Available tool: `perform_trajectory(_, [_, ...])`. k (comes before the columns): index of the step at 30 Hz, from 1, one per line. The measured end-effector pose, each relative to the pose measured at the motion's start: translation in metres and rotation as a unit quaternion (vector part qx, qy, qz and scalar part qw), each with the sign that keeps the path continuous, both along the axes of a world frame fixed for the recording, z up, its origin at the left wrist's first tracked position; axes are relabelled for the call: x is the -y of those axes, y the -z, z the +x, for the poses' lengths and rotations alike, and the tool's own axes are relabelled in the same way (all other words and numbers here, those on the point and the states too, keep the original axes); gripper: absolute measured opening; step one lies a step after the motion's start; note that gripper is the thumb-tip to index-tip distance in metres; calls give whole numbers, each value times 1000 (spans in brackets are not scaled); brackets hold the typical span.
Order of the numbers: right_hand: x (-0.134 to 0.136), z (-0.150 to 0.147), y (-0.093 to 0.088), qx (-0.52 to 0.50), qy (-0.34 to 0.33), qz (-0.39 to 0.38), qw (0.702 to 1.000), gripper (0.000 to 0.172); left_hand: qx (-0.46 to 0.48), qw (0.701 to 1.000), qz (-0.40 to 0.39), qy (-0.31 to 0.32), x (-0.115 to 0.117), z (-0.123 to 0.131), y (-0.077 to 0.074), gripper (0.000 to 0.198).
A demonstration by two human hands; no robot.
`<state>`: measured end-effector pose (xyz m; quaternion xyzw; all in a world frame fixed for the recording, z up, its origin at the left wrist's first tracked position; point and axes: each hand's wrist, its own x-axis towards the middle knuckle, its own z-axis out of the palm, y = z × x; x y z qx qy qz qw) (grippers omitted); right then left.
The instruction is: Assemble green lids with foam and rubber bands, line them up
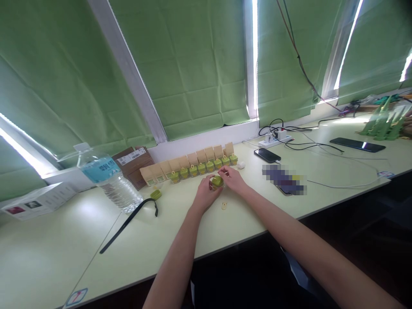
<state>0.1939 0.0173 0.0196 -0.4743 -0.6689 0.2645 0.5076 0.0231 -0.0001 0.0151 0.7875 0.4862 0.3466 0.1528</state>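
Note:
My left hand (206,192) is wrapped round a small clear container with a green top (218,181), held just above or on the table. At the container's upper right edge, my right hand (233,179) has its fingertips pinched together; whatever is between them is too small to make out. A small pale yellow loop-shaped piece (224,206) lies on the table just below the hands. Off to the left rests a loose green piece with a yellow loop (156,194). Behind my hands stands a row of similar green-topped containers (201,168) with yellow loops, backed by tan paper cards (183,162).
To the left are a large water bottle (111,184), a black strap (128,221), a cardboard box (135,165) and a white box (35,201). Phones (267,155) and a power strip (275,140) with cables lie on the right. Green spiky pieces (383,124) stand at far right.

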Motion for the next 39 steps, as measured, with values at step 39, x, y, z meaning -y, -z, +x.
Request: perform_trajectory(39, [-5,2,6,67,-20,-66,995,21,18,999,-2,29,4,1,-4,52])
